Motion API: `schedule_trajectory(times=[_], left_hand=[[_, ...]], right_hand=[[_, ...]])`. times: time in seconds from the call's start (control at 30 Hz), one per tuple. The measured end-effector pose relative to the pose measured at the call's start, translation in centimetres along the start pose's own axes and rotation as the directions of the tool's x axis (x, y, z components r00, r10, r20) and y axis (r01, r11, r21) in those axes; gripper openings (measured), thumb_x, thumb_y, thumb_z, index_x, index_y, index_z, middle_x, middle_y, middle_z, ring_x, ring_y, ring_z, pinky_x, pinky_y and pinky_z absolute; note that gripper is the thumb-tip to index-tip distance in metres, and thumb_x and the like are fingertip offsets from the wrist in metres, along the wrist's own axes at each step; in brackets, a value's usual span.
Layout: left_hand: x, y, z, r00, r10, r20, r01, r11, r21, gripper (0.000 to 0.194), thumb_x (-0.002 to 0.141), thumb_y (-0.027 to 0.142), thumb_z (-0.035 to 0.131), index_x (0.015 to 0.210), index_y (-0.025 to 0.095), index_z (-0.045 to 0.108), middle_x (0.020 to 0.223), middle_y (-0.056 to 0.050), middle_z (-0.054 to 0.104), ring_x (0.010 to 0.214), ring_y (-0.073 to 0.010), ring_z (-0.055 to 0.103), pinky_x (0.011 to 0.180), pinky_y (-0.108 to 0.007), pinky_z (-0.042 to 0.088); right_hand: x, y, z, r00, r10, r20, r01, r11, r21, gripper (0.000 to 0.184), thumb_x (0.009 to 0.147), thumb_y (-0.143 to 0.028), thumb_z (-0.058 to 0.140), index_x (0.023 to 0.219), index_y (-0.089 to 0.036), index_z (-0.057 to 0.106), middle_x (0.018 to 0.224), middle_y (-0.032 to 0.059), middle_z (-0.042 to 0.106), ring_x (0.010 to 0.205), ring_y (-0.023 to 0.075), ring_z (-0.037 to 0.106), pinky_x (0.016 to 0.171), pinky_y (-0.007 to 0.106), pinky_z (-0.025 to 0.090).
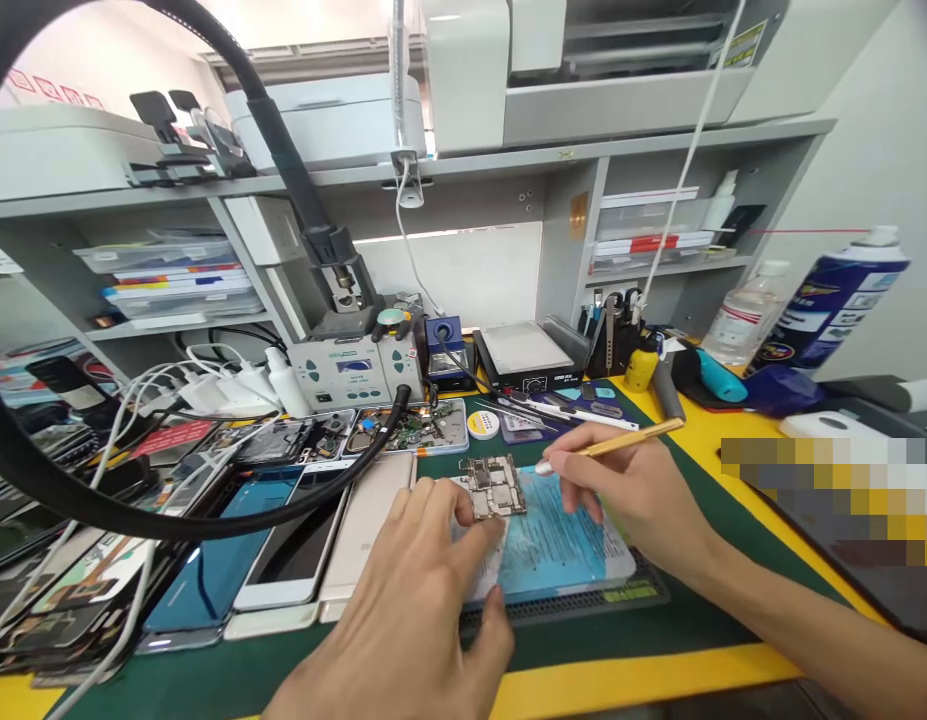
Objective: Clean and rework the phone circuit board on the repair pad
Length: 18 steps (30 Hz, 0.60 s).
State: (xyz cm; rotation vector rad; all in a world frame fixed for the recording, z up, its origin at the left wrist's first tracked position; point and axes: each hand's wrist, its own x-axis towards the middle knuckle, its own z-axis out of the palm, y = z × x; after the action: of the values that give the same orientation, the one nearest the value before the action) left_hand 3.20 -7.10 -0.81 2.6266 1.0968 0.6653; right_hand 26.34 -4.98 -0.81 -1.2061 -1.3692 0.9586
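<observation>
Left hand [418,585]: gripping a small grey rectangular circuit board [497,485] over a flat blue-and-white printed pad [564,545]. Right hand [628,485]: pinching a slim gold pen-shaped tool [632,437], white tip near the board.

Grey electronic station [339,372] at 9 o'clock, near view centre. Blue phone [227,545] at 8 o'clock, beside white-framed phone [305,535]. Blue spray can [829,300] at 3 o'clock, beside clear bottle [742,320]. White machine [620,115] at 1 o'clock atop grey shelf [500,166].
</observation>
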Motion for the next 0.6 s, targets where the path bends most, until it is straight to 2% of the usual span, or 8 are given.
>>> schedule_trajectory(times=[0.23,0.3,0.37,0.4,0.43,0.5,0.57,0.6], left_hand=[[0.0,0.0,0.2,0.999,0.043,-0.033,-0.042,0.999,0.029,0.032,0.080,0.016,0.057,0.109,0.017,0.069,0.101,-0.011,0.050,0.093,-0.0312,0.049,0.079,-0.051,0.046],[-0.3,0.0,0.2,0.997,-0.002,-0.077,-0.002,0.998,-0.064,0.035,0.081,0.018,0.056,0.114,0.018,0.069,0.101,-0.011,0.052,0.092,-0.0304,0.051,0.079,-0.049,0.048],[-0.8,0.0,-0.1,0.980,-0.156,-0.126,0.115,0.952,-0.283,0.038,0.084,0.021,0.058,0.120,0.020,0.069,0.096,-0.009,0.054,0.086,-0.0263,0.054,0.074,-0.041,0.049],[-1.1,0.0,-0.3,0.953,-0.274,-0.127,0.195,0.878,-0.437,0.037,0.085,0.023,0.060,0.120,0.021,0.070,0.091,-0.007,0.054,0.079,-0.0230,0.054,0.069,-0.036,0.048],[-1.5,0.1,-0.7,0.911,-0.401,-0.092,0.272,0.754,-0.598,0.034,0.084,0.025,0.063,0.117,0.022,0.072,0.085,-0.004,0.053,0.072,-0.0192,0.052,0.062,-0.031,0.045],[-2.1,0.4,-1.5,0.807,-0.585,0.082,0.372,0.395,-0.840,0.029,0.081,0.028,0.069,0.108,0.019,0.076,0.075,0.000,0.047,0.058,-0.0122,0.041,0.051,-0.024,0.035],[-2.5,0.7,-2.1,0.731,-0.623,0.278,0.394,0.054,-0.917,0.029,0.077,0.029,0.074,0.102,0.015,0.077,0.068,0.003,0.041,0.052,-0.0077,0.028,0.045,-0.021,0.024],[-2.6,0.8,-2.3,0.713,-0.611,0.345,0.392,-0.061,-0.918,0.029,0.076,0.029,0.077,0.100,0.013,0.077,0.065,0.004,0.038,0.051,-0.0066,0.023,0.044,-0.020,0.020]], right_hand=[[-0.1,-0.6,0.1,1.000,-0.005,0.010,0.005,1.000,0.003,0.021,0.086,-0.036,0.071,0.081,-0.016,0.071,0.052,0.0003,0.065,0.044,0.0102,0.049,0.042,0.021,0.036],[-0.1,-0.6,0.0,1.000,-0.005,0.007,0.005,1.000,0.005,0.021,0.087,-0.036,0.071,0.081,-0.016,0.071,0.052,0.0004,0.065,0.043,0.0101,0.048,0.042,0.021,0.036],[-0.1,-0.7,0.0,1.000,-0.001,0.003,0.001,1.000,0.006,0.021,0.087,-0.037,0.071,0.081,-0.016,0.071,0.053,0.0005,0.064,0.043,0.0104,0.048,0.042,0.022,0.037],[-0.1,-0.6,0.0,1.000,0.002,0.001,-0.002,1.000,0.007,0.022,0.087,-0.038,0.071,0.081,-0.016,0.071,0.053,0.0006,0.064,0.043,0.0106,0.048,0.042,0.022,0.037],[-0.1,-0.6,-0.1,1.000,0.005,0.001,-0.005,1.000,0.007,0.022,0.087,-0.038,0.072,0.081,-0.016,0.071,0.052,0.0007,0.064,0.043,0.0109,0.048,0.041,0.022,0.037],[-0.1,-0.5,-0.1,1.000,0.011,0.003,-0.012,1.000,0.013,0.023,0.087,-0.039,0.072,0.082,-0.017,0.072,0.053,0.0010,0.065,0.043,0.0114,0.049,0.041,0.022,0.038],[-0.1,-0.5,-0.2,1.000,0.014,0.005,-0.014,1.000,0.022,0.024,0.087,-0.040,0.073,0.082,-0.017,0.072,0.053,0.0014,0.065,0.043,0.0117,0.049,0.041,0.022,0.038],[-0.1,-0.4,-0.2,1.000,0.013,0.007,-0.013,1.000,0.027,0.024,0.087,-0.040,0.073,0.082,-0.017,0.073,0.053,0.0015,0.065,0.044,0.0119,0.050,0.041,0.022,0.038]])
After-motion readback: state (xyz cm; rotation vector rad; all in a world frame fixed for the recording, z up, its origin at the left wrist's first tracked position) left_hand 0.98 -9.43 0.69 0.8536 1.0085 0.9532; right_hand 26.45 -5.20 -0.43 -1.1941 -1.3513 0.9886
